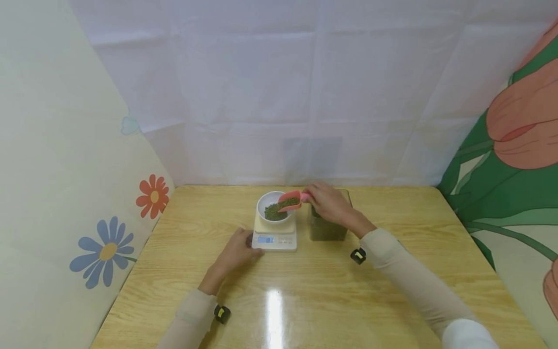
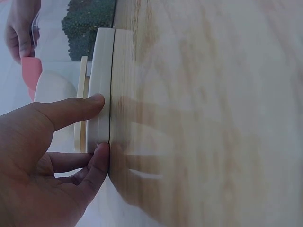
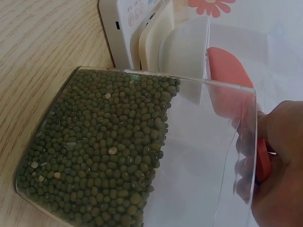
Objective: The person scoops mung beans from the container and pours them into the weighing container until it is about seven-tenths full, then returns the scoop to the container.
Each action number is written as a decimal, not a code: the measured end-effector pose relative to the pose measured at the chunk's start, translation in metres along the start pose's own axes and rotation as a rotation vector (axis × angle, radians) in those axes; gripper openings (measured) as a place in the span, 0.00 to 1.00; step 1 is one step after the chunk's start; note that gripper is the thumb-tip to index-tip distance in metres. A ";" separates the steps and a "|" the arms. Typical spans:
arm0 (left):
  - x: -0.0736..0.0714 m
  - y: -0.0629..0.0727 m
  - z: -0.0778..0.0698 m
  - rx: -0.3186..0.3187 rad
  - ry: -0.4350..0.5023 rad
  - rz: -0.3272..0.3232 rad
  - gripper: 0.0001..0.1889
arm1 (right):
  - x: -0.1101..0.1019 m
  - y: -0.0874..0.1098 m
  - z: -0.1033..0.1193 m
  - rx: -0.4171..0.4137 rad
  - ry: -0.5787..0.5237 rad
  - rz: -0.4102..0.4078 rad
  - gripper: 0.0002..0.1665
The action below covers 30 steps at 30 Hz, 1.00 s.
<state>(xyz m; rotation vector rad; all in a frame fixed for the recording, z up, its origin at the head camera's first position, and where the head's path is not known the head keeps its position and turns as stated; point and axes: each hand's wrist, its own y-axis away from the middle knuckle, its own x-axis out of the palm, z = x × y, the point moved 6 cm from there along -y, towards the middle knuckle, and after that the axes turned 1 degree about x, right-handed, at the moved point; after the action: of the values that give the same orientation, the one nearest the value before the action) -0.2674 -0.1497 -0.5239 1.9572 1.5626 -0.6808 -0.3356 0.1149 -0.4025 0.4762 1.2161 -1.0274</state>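
My left hand (image 1: 238, 250) holds the front left corner of a white kitchen scale (image 2: 100, 71), thumb along its front and fingers at its side. On the scale's cream platform (image 1: 261, 227) sits a white bowl (image 1: 269, 197) with green mung beans (image 1: 273, 213) in it. In my right hand (image 1: 328, 202) is the handle of a pink scoop (image 3: 230, 78), which carries more mung beans. The scoop's lip tilts down over the bowl's right side. The scale's lit display (image 1: 265, 240) shows digits too blurred to read.
Close to the right of the scale stands a clear square container (image 1: 328, 233), part full of mung beans (image 3: 104, 151), with my right forearm reaching over it. A white sheet (image 1: 244, 97) hangs behind the wooden table (image 1: 392, 291); floral panels (image 1: 43, 160) flank it.
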 end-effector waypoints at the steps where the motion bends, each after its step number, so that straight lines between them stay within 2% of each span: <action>1: 0.000 0.000 0.000 0.001 0.001 0.001 0.32 | 0.000 0.000 0.000 -0.001 0.002 -0.002 0.18; 30: 0.001 -0.003 0.002 0.021 0.003 -0.002 0.30 | -0.004 0.000 0.000 0.004 0.015 -0.001 0.16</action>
<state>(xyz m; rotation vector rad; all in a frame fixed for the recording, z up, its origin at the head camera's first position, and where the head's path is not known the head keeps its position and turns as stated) -0.2699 -0.1495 -0.5263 1.9728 1.5647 -0.6978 -0.3355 0.1166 -0.3993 0.4866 1.2277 -1.0285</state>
